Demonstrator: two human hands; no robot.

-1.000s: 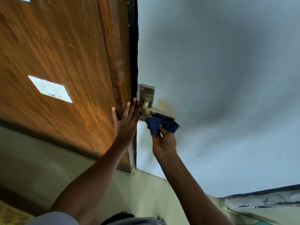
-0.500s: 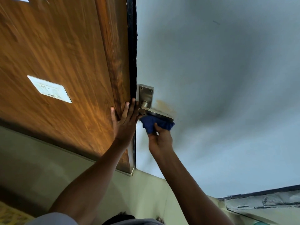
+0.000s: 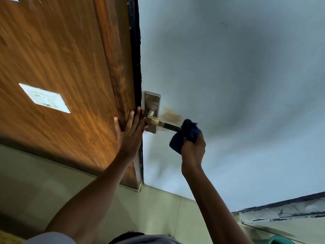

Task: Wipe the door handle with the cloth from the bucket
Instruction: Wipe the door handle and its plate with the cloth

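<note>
A metal lever door handle (image 3: 162,123) on a steel backplate (image 3: 152,103) sits at the left edge of a pale grey door (image 3: 228,85). My right hand (image 3: 193,150) grips a dark blue cloth (image 3: 186,134), bunched around the free tip of the lever. Most of the lever is bare and shiny. My left hand (image 3: 129,132) lies flat with fingers spread on the wooden door frame (image 3: 119,76), fingertips touching the handle's base. No bucket shows clearly.
A white switch plate (image 3: 44,98) is set in the wood panel (image 3: 52,59) at left. A brownish stain (image 3: 171,115) marks the door beside the handle. Pale green wall (image 3: 52,191) runs below. A green curved rim (image 3: 279,241) shows at the bottom right corner.
My right hand slid the blue cloth along the lever from near its base out to its tip, uncovering the lever. My left hand stayed on the frame.
</note>
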